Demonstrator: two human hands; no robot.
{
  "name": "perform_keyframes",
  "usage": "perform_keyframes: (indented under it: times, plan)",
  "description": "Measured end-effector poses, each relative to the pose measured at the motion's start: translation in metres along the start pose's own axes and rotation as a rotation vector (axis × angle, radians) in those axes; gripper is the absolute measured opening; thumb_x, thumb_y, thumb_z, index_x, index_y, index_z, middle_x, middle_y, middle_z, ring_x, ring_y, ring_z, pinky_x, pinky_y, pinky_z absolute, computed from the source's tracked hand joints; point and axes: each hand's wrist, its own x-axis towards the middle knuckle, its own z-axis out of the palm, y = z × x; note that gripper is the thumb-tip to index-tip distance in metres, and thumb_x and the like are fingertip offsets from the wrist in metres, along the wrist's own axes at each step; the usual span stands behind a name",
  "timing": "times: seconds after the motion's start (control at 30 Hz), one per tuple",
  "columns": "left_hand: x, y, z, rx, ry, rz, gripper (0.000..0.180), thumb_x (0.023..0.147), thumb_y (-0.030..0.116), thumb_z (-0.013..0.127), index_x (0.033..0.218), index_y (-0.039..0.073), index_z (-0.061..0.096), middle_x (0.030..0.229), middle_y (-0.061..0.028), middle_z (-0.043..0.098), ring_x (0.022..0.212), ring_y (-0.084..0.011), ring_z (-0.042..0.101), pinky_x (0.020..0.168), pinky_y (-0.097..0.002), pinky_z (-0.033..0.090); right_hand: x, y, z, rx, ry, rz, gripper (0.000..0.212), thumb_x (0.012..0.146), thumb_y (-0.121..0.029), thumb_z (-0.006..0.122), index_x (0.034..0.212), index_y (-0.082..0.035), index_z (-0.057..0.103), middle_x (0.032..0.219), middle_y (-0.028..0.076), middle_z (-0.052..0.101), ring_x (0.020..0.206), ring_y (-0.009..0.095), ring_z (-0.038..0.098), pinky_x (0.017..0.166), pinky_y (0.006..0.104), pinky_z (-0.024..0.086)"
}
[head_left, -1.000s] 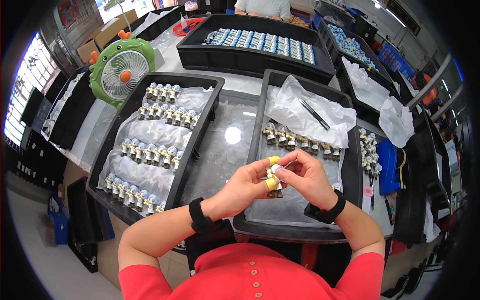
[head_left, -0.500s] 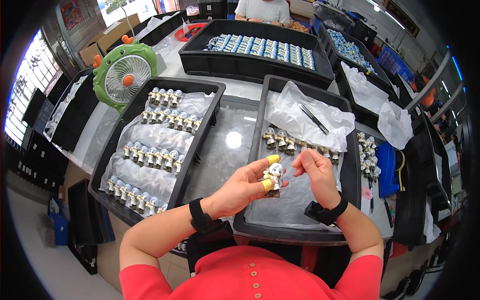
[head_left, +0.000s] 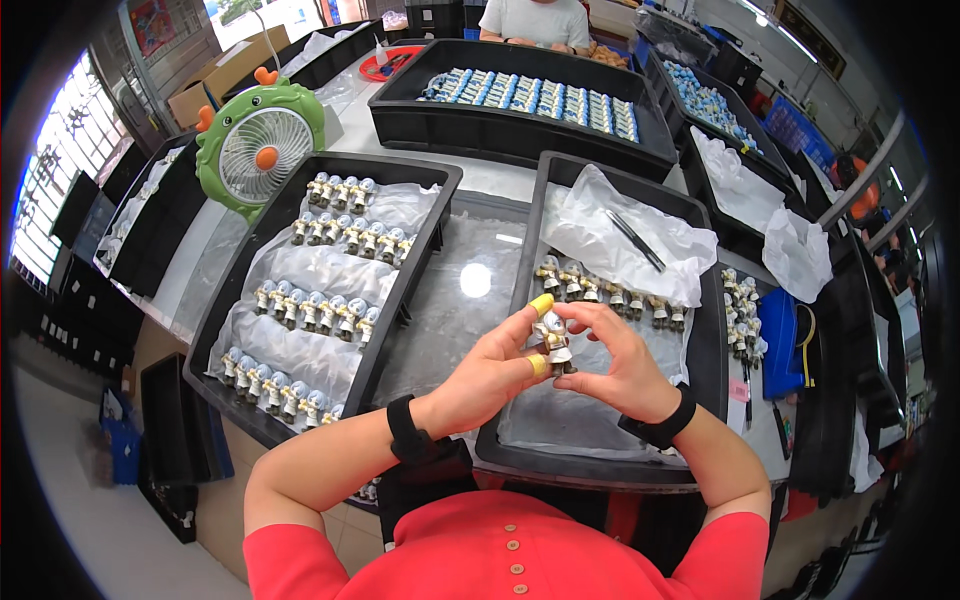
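Observation:
A small figurine (head_left: 557,347) with pale hair, a white-and-gold outfit and dark feet stands upright between my two hands, above the right-hand black tray. My left hand (head_left: 492,372) pinches it from the left, with yellow covers on the thumb and a fingertip. From the right, my right hand (head_left: 628,372) grips it too, index finger near its head and thumb at its feet. Just beyond my hands lies a row of similar figurines (head_left: 610,292), partly hidden by the fingers. A crumpled white sheet (head_left: 590,215) bearing two dark pen-like tools (head_left: 636,240) covers the tray's far part.
At left, a black tray (head_left: 395,335) holds several rows of figurines on white sheets. Behind it stands a green fan (head_left: 215,155). A large black tray (head_left: 510,140) of blue-and-white pieces sits farther back, before a person (head_left: 535,22). More figurines (head_left: 741,310) and a blue box (head_left: 780,345) lie at right.
My right hand has moved left and closed onto the figurine, which my left hand alone held before. The figurine has turned in my fingers. The whole view has shifted slightly.

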Motion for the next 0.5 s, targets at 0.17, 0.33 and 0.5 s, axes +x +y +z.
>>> perform_keyframes:
  times: [0.17, 0.33, 0.5]
  plan:
    - [-0.002, 0.003, 0.006, 0.161, 0.03, 0.023, 0.066, 0.092, -0.003, 0.045, 0.149, 0.004, 0.014, 0.142, -0.0085, 0.032, 0.129, -0.0221, 0.04, 0.101, -0.0329, 0.041, 0.0, 0.004, -0.001, 0.133, -0.054, 0.112, 0.071, 0.07, -0.012, 0.08, 0.132, -0.011, 0.046, 0.127, 0.001, 0.05, 0.108, 0.016, 0.052, 0.092, 0.032, 0.041]
    - [-0.002, 0.002, 0.004, 0.152, 0.026, 0.033, 0.065, 0.092, -0.002, 0.047, 0.149, 0.004, 0.015, 0.141, -0.0088, 0.034, 0.128, -0.0214, 0.042, 0.101, -0.0318, 0.042, 0.0, 0.012, 0.002, 0.328, -0.075, 0.179, 0.073, 0.07, -0.007, 0.079, 0.134, -0.01, 0.043, 0.126, 0.0, 0.049, 0.113, 0.014, 0.048, 0.095, 0.0313, 0.039]
    - [-0.002, 0.005, 0.005, 0.176, 0.049, 0.043, 0.063, 0.091, -0.003, 0.049, 0.147, 0.003, 0.021, 0.137, -0.0074, 0.039, 0.124, -0.0189, 0.046, 0.099, -0.0306, 0.043, 0.002, 0.016, 0.004, 0.553, -0.095, 0.233, 0.073, 0.072, -0.005, 0.078, 0.135, -0.01, 0.041, 0.129, 0.0, 0.045, 0.113, 0.014, 0.046, 0.096, 0.0309, 0.04]
